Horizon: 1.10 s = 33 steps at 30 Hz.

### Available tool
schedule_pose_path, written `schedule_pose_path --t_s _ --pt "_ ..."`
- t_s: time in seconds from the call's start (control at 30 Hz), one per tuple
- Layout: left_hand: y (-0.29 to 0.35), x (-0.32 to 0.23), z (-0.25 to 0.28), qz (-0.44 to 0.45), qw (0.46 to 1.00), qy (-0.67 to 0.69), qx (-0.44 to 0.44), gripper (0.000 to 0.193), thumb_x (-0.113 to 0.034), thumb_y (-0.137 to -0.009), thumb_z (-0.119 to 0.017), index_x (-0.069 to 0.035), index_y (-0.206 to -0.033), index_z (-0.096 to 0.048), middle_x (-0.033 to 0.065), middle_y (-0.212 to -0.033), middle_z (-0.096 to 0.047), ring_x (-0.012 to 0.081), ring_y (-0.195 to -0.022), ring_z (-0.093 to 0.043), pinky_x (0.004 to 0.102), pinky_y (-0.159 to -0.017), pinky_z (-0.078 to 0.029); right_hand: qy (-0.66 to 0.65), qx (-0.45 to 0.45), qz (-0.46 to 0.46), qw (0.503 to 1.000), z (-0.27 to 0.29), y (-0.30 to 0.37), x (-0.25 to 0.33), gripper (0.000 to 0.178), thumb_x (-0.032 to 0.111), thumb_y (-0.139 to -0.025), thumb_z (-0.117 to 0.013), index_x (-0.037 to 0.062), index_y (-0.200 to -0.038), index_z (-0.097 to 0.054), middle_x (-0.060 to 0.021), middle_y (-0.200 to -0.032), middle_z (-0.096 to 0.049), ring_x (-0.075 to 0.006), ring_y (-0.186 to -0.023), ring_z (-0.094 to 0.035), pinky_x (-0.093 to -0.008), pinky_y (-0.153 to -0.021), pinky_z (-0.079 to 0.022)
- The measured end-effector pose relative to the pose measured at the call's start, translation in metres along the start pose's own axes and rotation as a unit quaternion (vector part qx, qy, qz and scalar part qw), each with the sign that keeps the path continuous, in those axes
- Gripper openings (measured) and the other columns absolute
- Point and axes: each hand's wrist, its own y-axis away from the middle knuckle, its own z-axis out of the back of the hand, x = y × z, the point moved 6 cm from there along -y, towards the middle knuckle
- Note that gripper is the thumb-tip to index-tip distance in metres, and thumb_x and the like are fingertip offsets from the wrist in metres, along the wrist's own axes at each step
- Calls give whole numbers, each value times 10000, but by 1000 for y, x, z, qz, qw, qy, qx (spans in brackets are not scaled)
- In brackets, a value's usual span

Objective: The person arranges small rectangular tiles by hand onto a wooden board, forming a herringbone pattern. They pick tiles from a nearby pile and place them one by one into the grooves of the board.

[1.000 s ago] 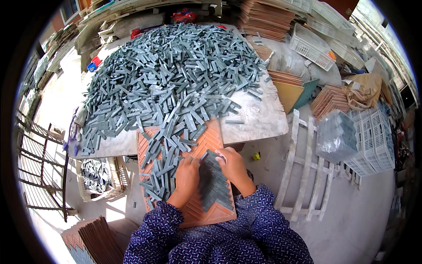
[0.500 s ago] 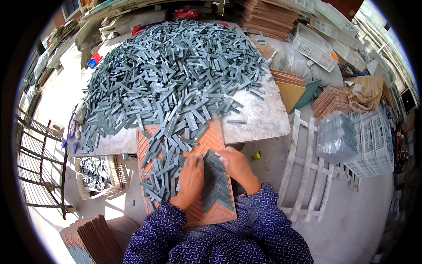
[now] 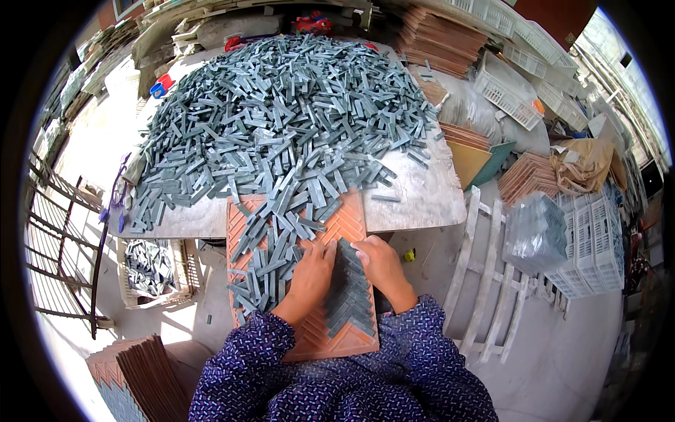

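Observation:
An orange herringbone mould tray (image 3: 330, 341) lies in front of me, its far end under a heap of grey-green tile strips (image 3: 281, 126). A patch of strips (image 3: 351, 302) sits fitted in a zigzag on the tray's right half. My left hand (image 3: 311, 273) rests flat on the tray, fingers spread, pressing loose strips beside that patch. My right hand (image 3: 381, 264) lies on the patch's upper right edge, fingertips on the strips. Loose strips (image 3: 264, 267) cover the tray's left side.
The heap lies on a pale slab table (image 3: 422, 200). White plastic crates (image 3: 598, 239) and a white slatted frame (image 3: 485, 281) stand right. Stacked orange trays sit at back right (image 3: 439, 46) and lower left (image 3: 133, 369). A metal rack (image 3: 60, 239) and a basket of strips (image 3: 148, 267) are left.
Both hands have shifted a little up the tray along the fitted patch, staying pressed on the strips. The heap looks the same.

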Motion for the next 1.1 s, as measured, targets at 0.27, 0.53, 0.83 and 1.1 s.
schedule_pose_path --t_s 0.27,0.53,0.83,1.1 --pt "7 0 14 -24 996 71 -42 362 9 -757 -541 13 -1113 -603 126 -996 -576 292 -930 -567 348 -780 -497 2 -64 100 993 -7 -53 20 219 39 -775 -619 38 -993 -641 -127 -909 -604 -334 -849 -598 -409 -706 -487" --pt "-12 19 54 -90 981 -8 -175 295 -71 -755 -547 -1 -1037 -597 91 -971 -564 247 -984 -533 326 -819 -453 139 -20 188 972 -25 -85 13 234 10 -720 -612 11 -954 -592 -124 -904 -567 -322 -900 -562 -406 -738 -486" --pt "-46 48 45 -53 996 -46 -60 50 -81 -770 -597 -50 -787 -562 85 -845 -537 263 -894 -525 356 -763 -453 119 42 281 951 -20 -95 11 144 52 -745 -569 59 -884 -533 -92 -869 -500 -279 -845 -526 -375 -720 -467" --pt "4 29 64 81 957 251 -118 159 -64 -777 -681 13 -908 -632 139 -809 -601 297 -717 -595 361 -637 -473 123 72 299 944 -28 -98 11 218 102 -734 -672 59 -888 -524 -93 -923 -519 -301 -870 -526 -380 -762 -459"
